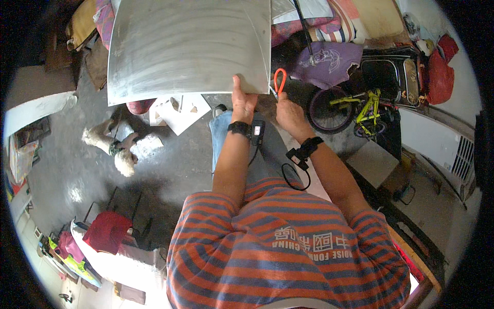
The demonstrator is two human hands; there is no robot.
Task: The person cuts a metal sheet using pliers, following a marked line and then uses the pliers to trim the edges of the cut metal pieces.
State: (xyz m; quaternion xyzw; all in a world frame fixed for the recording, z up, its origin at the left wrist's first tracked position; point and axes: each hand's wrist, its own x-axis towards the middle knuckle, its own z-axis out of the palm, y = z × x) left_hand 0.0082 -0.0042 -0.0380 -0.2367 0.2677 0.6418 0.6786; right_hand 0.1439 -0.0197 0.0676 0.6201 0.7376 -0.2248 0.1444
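- I'm seeing the left hand (244, 105) pinching the grey sheet (190, 54) at its edge.
- The right hand (289, 116), fingers curled, is holding an orange-handled tool (284, 81), possibly scissors.

Left hand (243, 107) grips a large grey sheet (190, 51) at its near edge, thumb upright against the face, fingers partly hidden. Right hand (289, 116) holds an orange-handled tool (276, 81) beside the sheet's near right corner; blade contact cannot be confirmed. White pieces (191, 114) lie on the grey floor (180, 159) beyond the left forearm. A white dog (124, 162) stands to the left; a yellow-green bicycle (366, 114) lies right of the right hand.
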